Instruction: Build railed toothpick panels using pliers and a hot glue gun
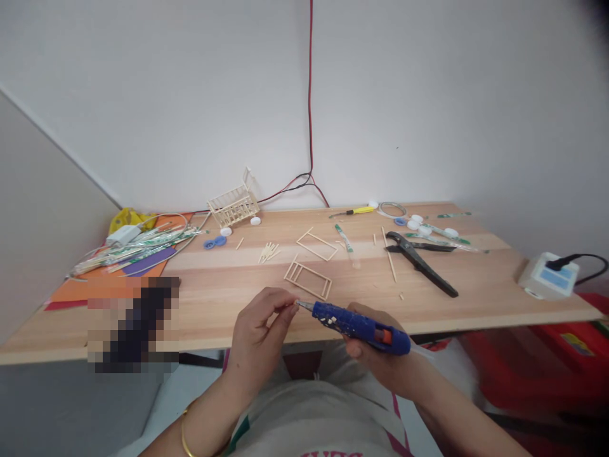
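Note:
My right hand (pixel 380 355) is wrapped round a blue hot glue gun (pixel 356 327), its metal nozzle aimed left. Pinched fingertips of my left hand (pixel 261 330) meet at that nozzle; whatever they hold is too small to make out. Just beyond them a rectangular frame of thin wooden sticks (pixel 309 281) with crosspieces lies on the wooden table (pixel 204 324). A second stick frame (pixel 318 244) is behind it, with a small pile of short sticks (pixel 269 252) to the left. Farther back stands a little stick-built cart (pixel 235 204) with white bottle-cap wheels.
Black-handled cutters (pixel 423 260) and a yellow-handled screwdriver (pixel 360 210) lie at the right and back. A white power box (pixel 549 276) sits on the right edge. Packed sticks (pixel 143 247) cover coloured paper at left, near a pixelated dark object (pixel 143 327).

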### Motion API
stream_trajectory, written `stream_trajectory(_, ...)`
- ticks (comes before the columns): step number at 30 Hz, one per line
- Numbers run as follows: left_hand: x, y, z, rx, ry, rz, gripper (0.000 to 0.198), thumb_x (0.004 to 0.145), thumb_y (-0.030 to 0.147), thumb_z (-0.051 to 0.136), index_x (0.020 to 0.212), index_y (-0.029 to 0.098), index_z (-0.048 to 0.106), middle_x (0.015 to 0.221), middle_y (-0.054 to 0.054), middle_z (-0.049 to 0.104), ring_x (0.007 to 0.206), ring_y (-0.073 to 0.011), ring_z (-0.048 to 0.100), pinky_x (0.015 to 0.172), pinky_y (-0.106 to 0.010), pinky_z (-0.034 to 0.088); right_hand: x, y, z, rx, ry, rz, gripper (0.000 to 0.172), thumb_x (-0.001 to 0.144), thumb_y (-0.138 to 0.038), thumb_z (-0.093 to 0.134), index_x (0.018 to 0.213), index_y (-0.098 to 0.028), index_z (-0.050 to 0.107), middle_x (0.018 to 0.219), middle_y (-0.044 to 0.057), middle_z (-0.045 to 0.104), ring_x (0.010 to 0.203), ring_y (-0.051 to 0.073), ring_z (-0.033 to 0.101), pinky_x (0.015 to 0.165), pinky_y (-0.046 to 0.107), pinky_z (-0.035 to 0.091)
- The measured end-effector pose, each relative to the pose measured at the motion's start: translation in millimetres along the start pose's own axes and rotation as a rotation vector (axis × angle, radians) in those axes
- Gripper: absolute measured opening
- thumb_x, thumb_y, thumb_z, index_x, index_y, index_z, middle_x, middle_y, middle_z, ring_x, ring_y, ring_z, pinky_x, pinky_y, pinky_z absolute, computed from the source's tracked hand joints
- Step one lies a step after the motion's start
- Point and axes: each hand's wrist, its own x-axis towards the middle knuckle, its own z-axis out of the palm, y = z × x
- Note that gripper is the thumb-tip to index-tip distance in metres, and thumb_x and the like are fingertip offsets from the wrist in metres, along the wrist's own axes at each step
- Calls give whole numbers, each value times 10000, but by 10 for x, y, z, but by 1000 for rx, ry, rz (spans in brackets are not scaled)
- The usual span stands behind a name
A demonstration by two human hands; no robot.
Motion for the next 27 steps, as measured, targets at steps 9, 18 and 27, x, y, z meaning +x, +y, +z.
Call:
stream_trajectory(9, 0, -2, 11, 4, 0, 5, 110, 874, 150, 547, 894, 214, 633, 853, -11, 621, 803, -119, 574, 704, -226, 446, -10, 28, -9, -24, 18, 24, 478, 782, -650, 556, 694, -185, 488, 639, -20, 477, 563, 108, 408, 514, 253, 287)
stream_trajectory(18, 10, 11, 5, 14, 12, -6, 96, 868, 173, 546, 870, 202, 638, 842, -31, 626, 791, -143, 580, 689, -250, 450, 2, -27, -21, -38, 36, -14, 471, 800, -636, 544, 690, -181, 493, 632, -17, 487, 554, 106, 425, 508, 249, 294)
stream_trajectory(27, 15, 0, 10, 27, 12, 32, 113, 866, 157, 549, 902, 211, 641, 881, -38, 634, 832, -148, 588, 724, -258, 458, 6, -23, -44, -123, 51, -14, 415, 814, -577, 559, 686, -189, 488, 638, -13, 506, 564, 117, 453, 518, 249, 315)
